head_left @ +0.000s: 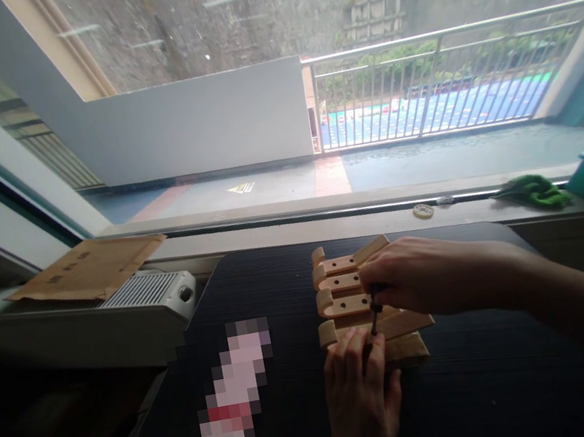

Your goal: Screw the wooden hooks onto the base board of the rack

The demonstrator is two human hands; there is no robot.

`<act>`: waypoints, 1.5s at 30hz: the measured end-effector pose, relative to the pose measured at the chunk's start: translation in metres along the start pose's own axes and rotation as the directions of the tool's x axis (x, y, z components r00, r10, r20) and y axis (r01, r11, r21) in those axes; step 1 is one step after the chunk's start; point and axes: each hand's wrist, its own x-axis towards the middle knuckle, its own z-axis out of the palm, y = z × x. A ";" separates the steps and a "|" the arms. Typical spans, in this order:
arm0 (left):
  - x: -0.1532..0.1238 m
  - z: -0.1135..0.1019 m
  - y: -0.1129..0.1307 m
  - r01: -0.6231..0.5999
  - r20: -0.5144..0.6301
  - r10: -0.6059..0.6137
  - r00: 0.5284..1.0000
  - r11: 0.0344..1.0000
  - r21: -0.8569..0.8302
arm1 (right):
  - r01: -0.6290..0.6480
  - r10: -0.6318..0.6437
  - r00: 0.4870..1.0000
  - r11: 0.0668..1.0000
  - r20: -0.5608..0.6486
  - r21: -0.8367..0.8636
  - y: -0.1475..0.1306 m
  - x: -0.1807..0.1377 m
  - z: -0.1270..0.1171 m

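A pale wooden rack with several curved hook pieces lies on the dark table. Dark screw heads or holes show in pairs along its pieces. My right hand is closed around the dark handle of a screwdriver, whose shaft points down at the nearest hook piece. My left hand grips the near end of the rack, its fingertips pressed on the wood right beside the screwdriver's tip. That tip and whatever it touches are hidden by my fingers.
The black table stands against a window sill. Left of my hands lies a blurred pinkish item. A brown envelope rests on the radiator. A tape roll and a green cloth lie on the sill.
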 end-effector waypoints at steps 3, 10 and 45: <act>0.000 0.000 0.000 0.002 -0.003 -0.002 1.000 1.000 0.004 | -0.039 0.039 0.999 0.999 0.016 0.011 0.004 0.000 0.000; 0.002 0.000 0.001 -0.007 -0.009 0.008 1.000 1.000 0.029 | -0.049 0.060 0.993 0.994 0.102 -0.102 -0.007 0.004 -0.010; -0.014 -0.022 -0.010 -0.037 -0.043 0.035 0.998 0.999 -0.039 | 0.002 0.586 0.675 0.607 -0.449 0.795 0.004 -0.060 0.193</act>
